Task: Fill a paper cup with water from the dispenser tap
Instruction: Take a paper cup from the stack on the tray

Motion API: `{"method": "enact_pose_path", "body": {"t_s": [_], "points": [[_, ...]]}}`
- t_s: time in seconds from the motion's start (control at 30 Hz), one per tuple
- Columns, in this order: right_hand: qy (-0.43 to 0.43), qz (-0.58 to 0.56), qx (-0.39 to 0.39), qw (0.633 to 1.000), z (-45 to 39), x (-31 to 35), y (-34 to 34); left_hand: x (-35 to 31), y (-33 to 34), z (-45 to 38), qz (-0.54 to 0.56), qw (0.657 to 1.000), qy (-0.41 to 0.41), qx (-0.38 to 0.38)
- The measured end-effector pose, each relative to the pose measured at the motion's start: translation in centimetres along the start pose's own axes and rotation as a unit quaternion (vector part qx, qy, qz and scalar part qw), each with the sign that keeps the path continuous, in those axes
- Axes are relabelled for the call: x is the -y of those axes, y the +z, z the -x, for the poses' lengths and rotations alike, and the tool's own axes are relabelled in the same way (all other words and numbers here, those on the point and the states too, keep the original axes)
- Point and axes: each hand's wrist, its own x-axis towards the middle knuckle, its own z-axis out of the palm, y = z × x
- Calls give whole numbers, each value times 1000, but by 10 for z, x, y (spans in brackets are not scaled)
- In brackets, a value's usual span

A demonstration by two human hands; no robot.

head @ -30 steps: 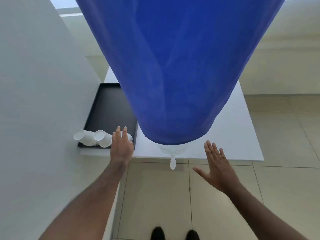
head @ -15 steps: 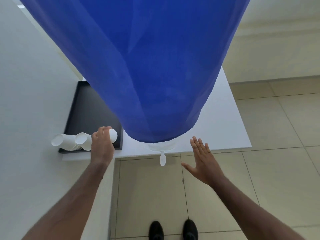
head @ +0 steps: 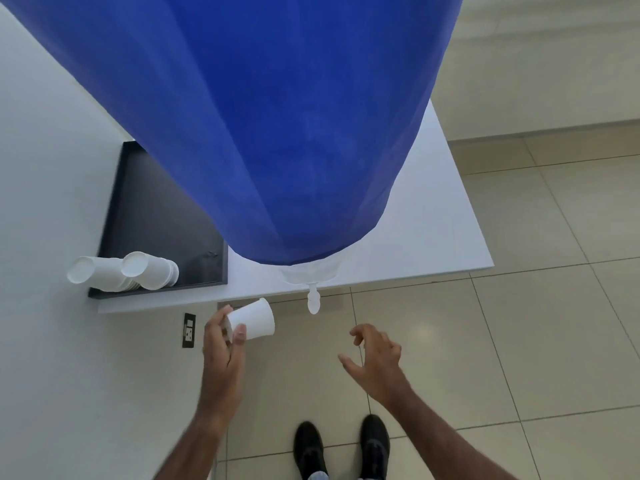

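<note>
A big water dispenser under a blue cloth cover (head: 277,126) stands on a white table (head: 443,223). Its white tap (head: 313,301) sticks out past the table's front edge. My left hand (head: 221,355) grips a white paper cup (head: 254,318) by its base end, lying on its side, left of the tap and slightly below it. My right hand (head: 375,362) hovers below and right of the tap, fingers curled and apart, holding nothing.
Two stacks of paper cups (head: 121,273) lie on their sides in a black tray (head: 152,216) at the table's left. A white wall (head: 45,202) with a socket (head: 189,330) runs along the left. Tiled floor and my black shoes (head: 341,445) lie below.
My left hand took a cup from the tray and pulled it back and right, off the table's edge toward the tap. My right hand dropped lower and curled its fingers.
</note>
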Motion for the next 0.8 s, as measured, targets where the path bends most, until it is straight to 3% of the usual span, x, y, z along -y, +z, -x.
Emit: {"method": "enact_pose_path", "body": {"t_s": [0.1,0.23,0.4,0.7,0.8], "points": [[39,-89,40,994,14,5,23,5,20,20,109,992,-69,14],[88,-226,66,968,23,10,43,25,51,33,173,978,-111,35],[80,-279,93,953,16,18,55,52,90,32,239,952,-181,52],[41,-351,10,935,-25,5,93,118,147,26,311,919,-221,99],[26,-347,-31,937,-38,-1,103,127,157,17,289,931,-192,110]]}}
